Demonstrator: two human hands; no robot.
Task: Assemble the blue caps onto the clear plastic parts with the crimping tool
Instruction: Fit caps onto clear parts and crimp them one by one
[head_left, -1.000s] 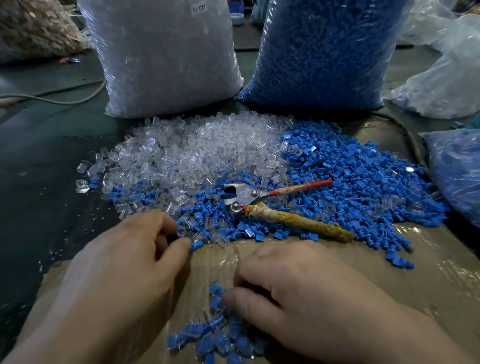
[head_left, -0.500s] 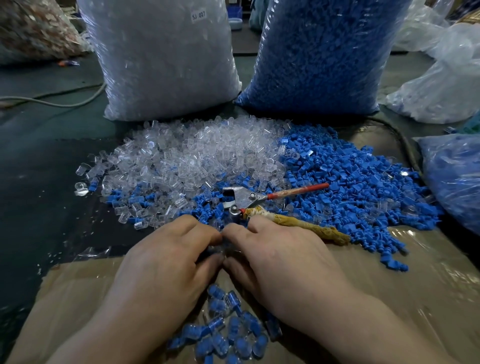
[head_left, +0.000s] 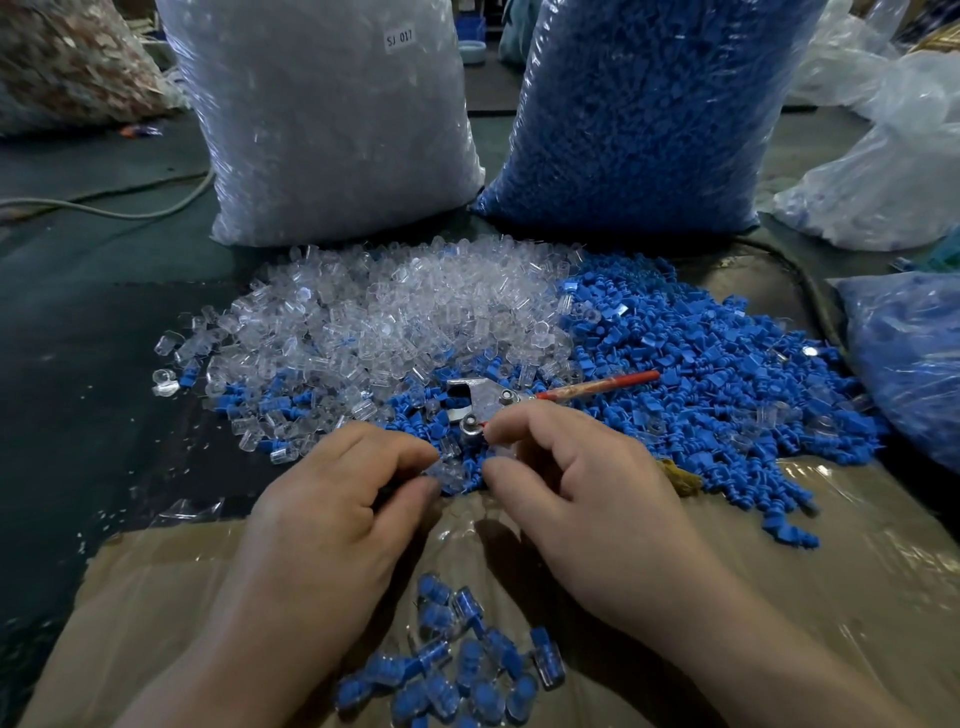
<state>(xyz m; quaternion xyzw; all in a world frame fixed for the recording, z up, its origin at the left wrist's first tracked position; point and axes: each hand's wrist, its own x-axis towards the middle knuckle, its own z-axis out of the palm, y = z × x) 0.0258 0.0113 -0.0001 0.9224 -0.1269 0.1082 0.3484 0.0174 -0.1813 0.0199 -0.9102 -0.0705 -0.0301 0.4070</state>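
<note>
A heap of clear plastic parts lies beside a heap of blue caps on the table. The crimping tool rests between the heaps, its red handle pointing right. My left hand pinches a clear plastic part between thumb and forefinger at the near edge of the heaps. My right hand has curled fingers at that same spot, just below the tool's jaws; what it holds is hidden. Several assembled pieces lie on the cardboard between my wrists.
A tall bag of clear parts and a tall bag of blue caps stand behind the heaps. More plastic bags sit at the right. Taped brown cardboard covers the near table. A cable runs at far left.
Both hands moved away from me and together, from the cardboard up to the near edge of the heaps under the tool. The left hand now pinches a clear part.
</note>
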